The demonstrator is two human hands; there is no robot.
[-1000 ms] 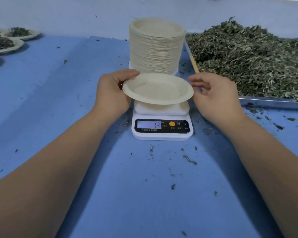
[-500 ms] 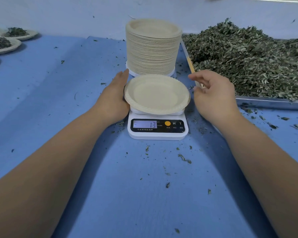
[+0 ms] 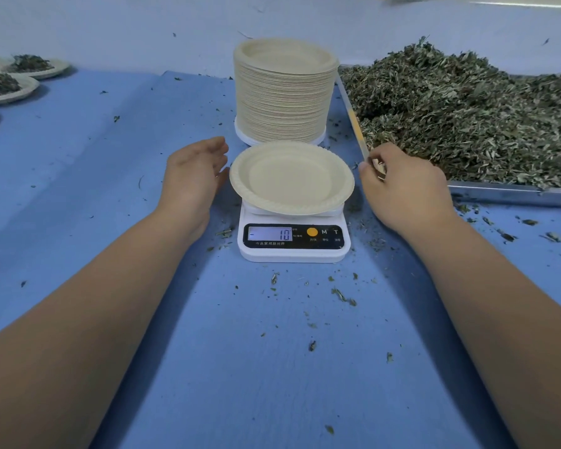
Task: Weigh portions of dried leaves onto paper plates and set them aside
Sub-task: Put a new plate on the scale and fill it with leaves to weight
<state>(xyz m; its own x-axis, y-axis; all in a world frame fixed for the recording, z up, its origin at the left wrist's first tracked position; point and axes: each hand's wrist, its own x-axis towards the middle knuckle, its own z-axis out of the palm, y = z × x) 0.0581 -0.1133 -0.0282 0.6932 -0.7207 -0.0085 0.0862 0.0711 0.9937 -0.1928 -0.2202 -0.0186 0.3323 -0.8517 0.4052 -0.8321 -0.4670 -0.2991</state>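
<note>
Blue tabletop [image 3: 94, 157] is bearing filled plates [image 3: 26, 92]; an empty plate [image 3: 292, 178] is sitting on the scale [image 3: 292, 251]. Left hand [image 3: 191, 176] is hanging slack, right hand [image 3: 405, 192] curling into the leaves [image 3: 467, 115], grip unclear.

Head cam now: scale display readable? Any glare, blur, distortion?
Head view: scale display sharp, reads 10 after a dash, no glare; light even, shadows soft beneath the paper plate; wide-angle stretch swells the forearms at the bottom corners.
</note>
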